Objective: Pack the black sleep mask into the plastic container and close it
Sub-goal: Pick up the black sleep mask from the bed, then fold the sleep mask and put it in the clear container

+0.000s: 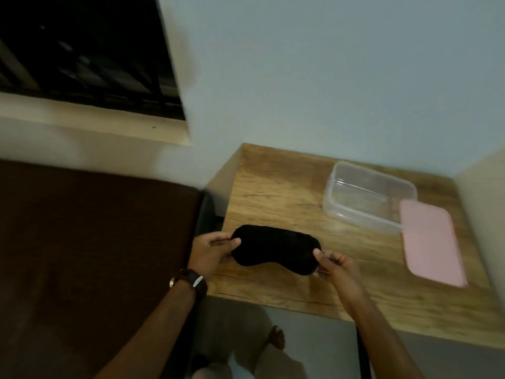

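Observation:
The black sleep mask (pixel 274 248) is stretched out flat just above the near left part of the wooden table (pixel 276 192). My left hand (pixel 211 248) pinches its left end and my right hand (pixel 334 265) pinches its right end. The clear plastic container (pixel 367 196) stands open and looks empty at the back right of the table. Its pink lid (pixel 431 242) lies flat beside it, to the right and nearer to me.
A dark brown mattress or couch (pixel 90 242) lies left of the table. A barred window (pixel 82 56) is up at the left, a pale wall behind the table. A wall edge (pixel 481 203) bounds the table on the right. My foot (pixel 277 337) shows on the floor below.

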